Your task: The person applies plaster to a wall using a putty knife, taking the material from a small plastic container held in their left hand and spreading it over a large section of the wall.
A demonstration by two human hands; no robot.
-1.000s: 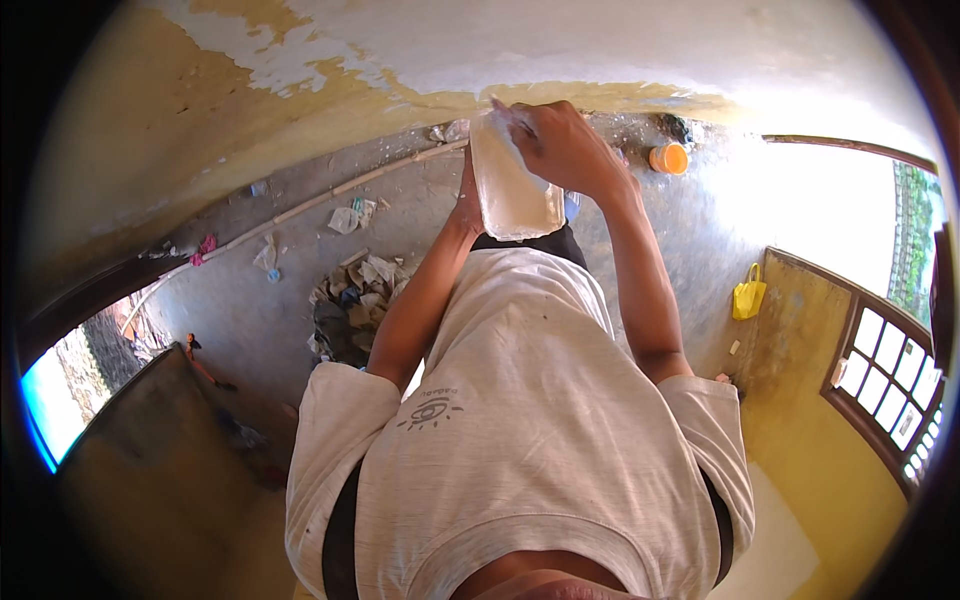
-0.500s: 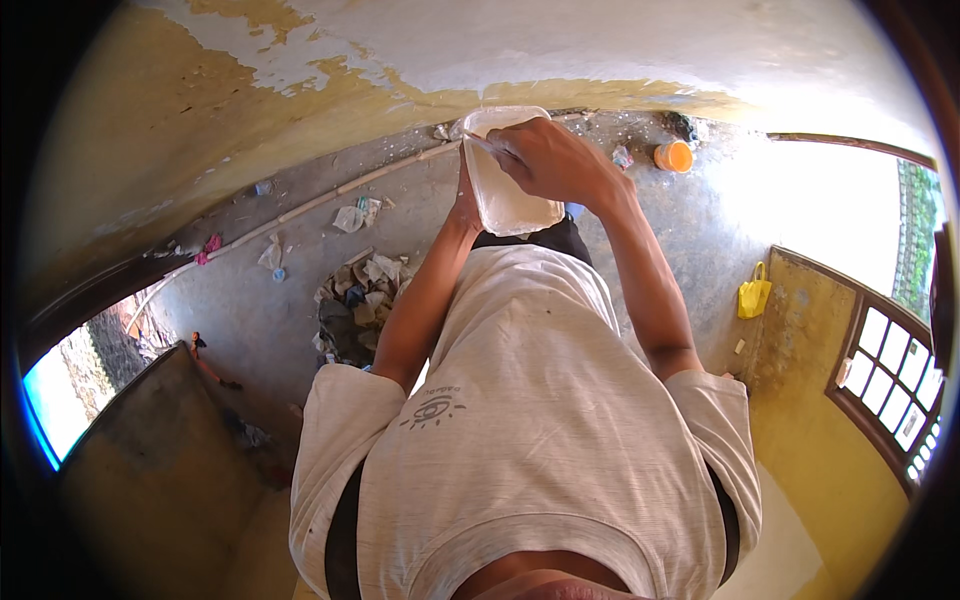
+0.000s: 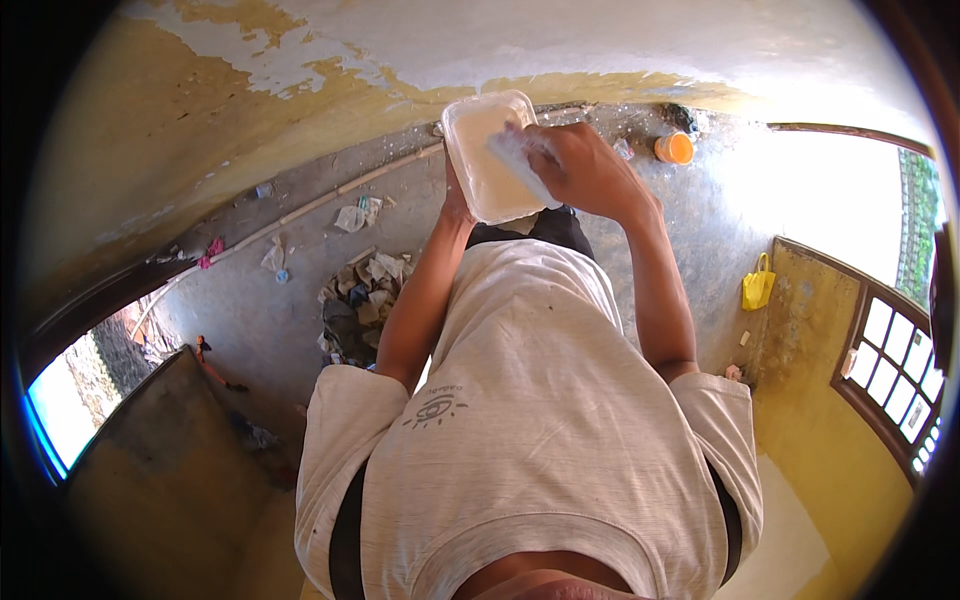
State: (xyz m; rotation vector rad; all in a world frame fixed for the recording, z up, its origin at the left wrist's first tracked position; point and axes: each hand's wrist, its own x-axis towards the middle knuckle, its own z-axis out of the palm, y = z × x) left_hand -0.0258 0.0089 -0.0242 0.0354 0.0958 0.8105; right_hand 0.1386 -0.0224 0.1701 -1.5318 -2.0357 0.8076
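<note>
My left hand (image 3: 455, 185) holds a pale rectangular plastic tray (image 3: 472, 115) by its left side and underside, its fingers largely hidden behind it. The tray is tilted up, with cream-white material spread inside. My right hand (image 3: 590, 170) is over the tray's right half, gripping a pale flat scraper (image 3: 520, 160) that is blurred against the inside of the tray. The wall (image 3: 350, 60) beyond has peeling yellow and white paint.
Along the concrete floor (image 3: 390, 230) lie a long pole (image 3: 340, 190), paper scraps and a heap of rags (image 3: 360, 300). An orange bucket (image 3: 673, 148) stands by the wall. A yellow bag (image 3: 757, 288) sits at the right wall, near a barred window (image 3: 890, 370).
The tray has shifted left and slightly up over the last half second. My right hand has moved right and a little down, and more of the tray's inside now shows.
</note>
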